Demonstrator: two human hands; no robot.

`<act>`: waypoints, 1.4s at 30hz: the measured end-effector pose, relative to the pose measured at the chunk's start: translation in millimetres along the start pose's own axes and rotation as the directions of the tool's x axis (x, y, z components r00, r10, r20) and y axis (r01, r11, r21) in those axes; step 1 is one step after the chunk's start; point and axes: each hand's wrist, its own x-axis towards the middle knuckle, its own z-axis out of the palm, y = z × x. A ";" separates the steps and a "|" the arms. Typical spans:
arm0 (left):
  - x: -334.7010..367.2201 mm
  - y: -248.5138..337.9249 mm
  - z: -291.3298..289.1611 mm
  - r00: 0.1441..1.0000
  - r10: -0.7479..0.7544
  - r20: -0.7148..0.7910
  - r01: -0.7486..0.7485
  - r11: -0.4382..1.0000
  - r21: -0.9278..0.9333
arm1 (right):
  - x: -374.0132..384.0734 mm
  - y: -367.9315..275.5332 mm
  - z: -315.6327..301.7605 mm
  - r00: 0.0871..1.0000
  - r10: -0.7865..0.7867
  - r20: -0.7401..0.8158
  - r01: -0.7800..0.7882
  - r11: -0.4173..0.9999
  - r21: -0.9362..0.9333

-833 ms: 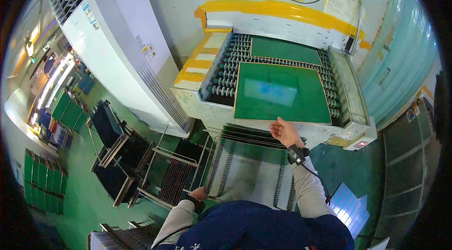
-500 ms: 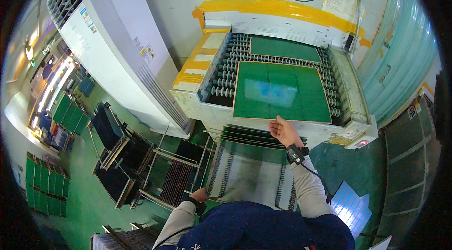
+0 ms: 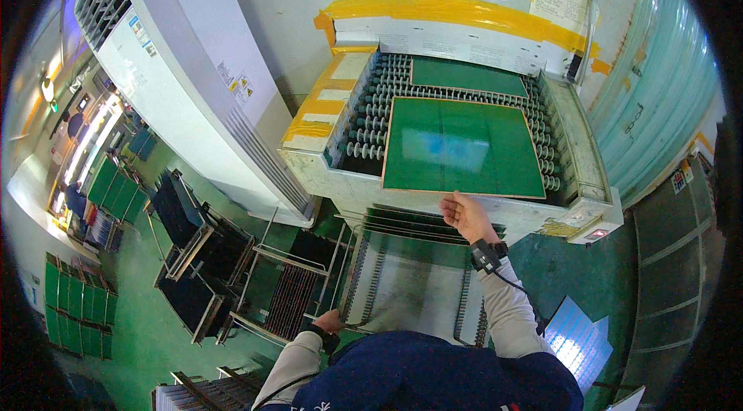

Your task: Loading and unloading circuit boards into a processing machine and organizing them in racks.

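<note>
Roller machine [image 3: 576, 148] stood behind metal rack [image 3: 365, 279]

The rack held thin dark boards [image 3: 418, 227] upright at its far end. The front green board [image 3: 464, 148] lay on the rollers [image 3: 365, 150], near edge at the machine's front; the back green board [image 3: 468, 78] lay beyond. At that near edge was the right hand [image 3: 466, 217], fingers loosely curled; I could not tell whether they pinched it. The left hand [image 3: 328, 322] was at the rack's near left side, grip unclear.
</note>
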 end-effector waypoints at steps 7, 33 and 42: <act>18.1 -19.0 8.4 0.996 0.091 0.001 -0.091 0.995 -0.048 | -4.8 36.3 -3.1 0.989 -0.118 -0.087 0.038 0.780 -0.625; 71.1 -57.4 28.6 0.993 0.003 0.118 -0.004 1.000 0.008 | -5.5 123.9 -58.6 0.901 -0.387 0.197 0.047 -0.364 -0.930; 4.5 -3.9 3.4 1.000 -0.016 -0.005 0.017 0.993 0.113 | -5.2 129.8 -50.8 0.833 -0.475 0.283 0.074 -0.413 -0.908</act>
